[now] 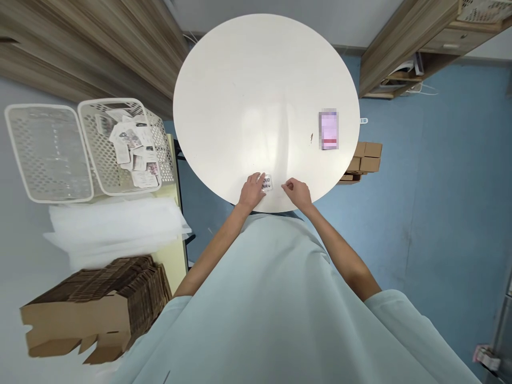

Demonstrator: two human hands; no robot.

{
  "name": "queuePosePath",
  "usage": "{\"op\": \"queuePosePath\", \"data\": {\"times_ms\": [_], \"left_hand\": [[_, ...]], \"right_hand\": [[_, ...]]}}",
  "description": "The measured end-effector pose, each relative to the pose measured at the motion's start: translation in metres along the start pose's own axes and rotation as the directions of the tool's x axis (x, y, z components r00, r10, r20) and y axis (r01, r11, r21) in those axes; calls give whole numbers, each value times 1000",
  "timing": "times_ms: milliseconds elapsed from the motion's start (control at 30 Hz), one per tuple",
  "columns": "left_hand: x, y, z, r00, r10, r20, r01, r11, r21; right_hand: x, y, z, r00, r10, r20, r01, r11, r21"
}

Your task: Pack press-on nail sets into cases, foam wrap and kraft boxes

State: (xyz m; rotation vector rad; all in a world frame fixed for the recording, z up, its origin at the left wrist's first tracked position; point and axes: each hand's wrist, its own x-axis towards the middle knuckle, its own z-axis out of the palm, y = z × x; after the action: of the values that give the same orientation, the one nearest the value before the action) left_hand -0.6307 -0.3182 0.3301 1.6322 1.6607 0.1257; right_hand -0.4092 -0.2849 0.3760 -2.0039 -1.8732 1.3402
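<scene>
Left hand point(252, 191) low at the near edge of the round white desk point(256, 69), thumb and index finger parted to a modest gap, touching the left side of a small clear square point(268, 183) with dark markings; cannot tell whether pinched or only pressed down. Right hand point(297, 193) just to the right of that square, apart from it, thumb and index fingertips drawn together to almost no gap, other fingers curled; cannot tell whether anything sits between the tips.

On the desk, by count: one clear square, flat, between both hands; one pink-and-grey rectangle point(328, 129), blurred, toward the right rim; one tiny brown mark point(311, 138) just left of it.

Off to the left, one perforated white basket point(162, 144) with overlapping printed papers point(130, 141), too many to count; beside it, one white-rimmed translucent bin point(50, 154); nearer, one pile of white sheets point(116, 226) and one stack of folded cardboard point(84, 314). At the right, several brown boxes point(368, 154), partly hidden by the desk.
</scene>
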Motion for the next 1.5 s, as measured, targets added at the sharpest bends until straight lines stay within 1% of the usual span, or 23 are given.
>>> {"op": "queuePosePath", "data": {"times_ms": [67, 133, 200, 233, 300, 367, 467, 567, 667, 767, 933, 1033, 1167, 1333, 1400, 1433, 1467, 1500], "left_hand": [[-7, -3, -3, 999, -10, -39, 7, 998, -70], [-16, -6, -5, 991, -64, -121, 44, 986, -161], [-24, -9, -7, 965, -171, -198, 115, 956, -269], [-28, -10, -7, 948, -237, -214, 158, 931, -330], [-32, -12, -7, 915, -357, -190, 243, 861, -447], [-31, -13, -6, 892, -433, -131, 309, 795, -522], [-23, -17, -4, 857, -508, -86, 389, 747, -539], [-13, -22, -2, 825, -560, -72, 453, 732, -509], [-7, -28, 0, 826, -561, -62, 466, 739, -486], [-4, -29, 1, 823, -564, -67, 478, 752, -454], [-2, -24, 5, 830, -549, -97, 478, 790, -383], [-3, -18, 6, 837, -537, -107, 480, 813, -328], [-4, -9, 4, 820, -564, -99, 527, 811, -252], [-4, -2, 5, 791, -600, -121, 567, 792, -225], [-5, 0, 5, 785, -597, -166, 561, 799, -218], [-7, 0, 6, 794, -570, -209, 535, 820, -206], [-8, 0, 6, 817, -517, -257, 484, 856, -182], [-10, 0, 7, 851, -432, -299, 407, 902, -145]], "right_hand": [[-2, -19, 9, 995, -75, 62, 79, 995, -57], [2, -35, 22, 982, -136, 131, 151, 982, -112], [8, -47, 37, 965, -171, 197, 203, 966, -159], [12, -50, 46, 958, -178, 225, 220, 958, -182], [21, -54, 62, 947, -173, 272, 238, 944, -230], [27, -56, 75, 938, -156, 311, 245, 931, -271], [32, -57, 89, 924, -138, 356, 257, 915, -311], [31, -58, 92, 914, -146, 379, 275, 909, -314], [28, -57, 87, 919, -170, 357, 278, 919, -278], [26, -48, 73, 943, -162, 289, 236, 941, -243], [28, -22, 47, 989, -69, 133, 92, 981, -171], [31, -15, 39, 995, 16, 98, 0, 988, -157], [35, -18, 43, 980, 118, 163, -95, 985, -141], [37, -25, 56, 965, 159, 208, -148, 987, -69], [37, -25, 60, 966, 162, 204, -154, 986, -57], [37, -24, 61, 967, 160, 198, -152, 987, -57], [37, -23, 61, 969, 156, 191, -148, 987, -57], [37, -23, 61, 971, 151, 183, -143, 988, -56]]}}
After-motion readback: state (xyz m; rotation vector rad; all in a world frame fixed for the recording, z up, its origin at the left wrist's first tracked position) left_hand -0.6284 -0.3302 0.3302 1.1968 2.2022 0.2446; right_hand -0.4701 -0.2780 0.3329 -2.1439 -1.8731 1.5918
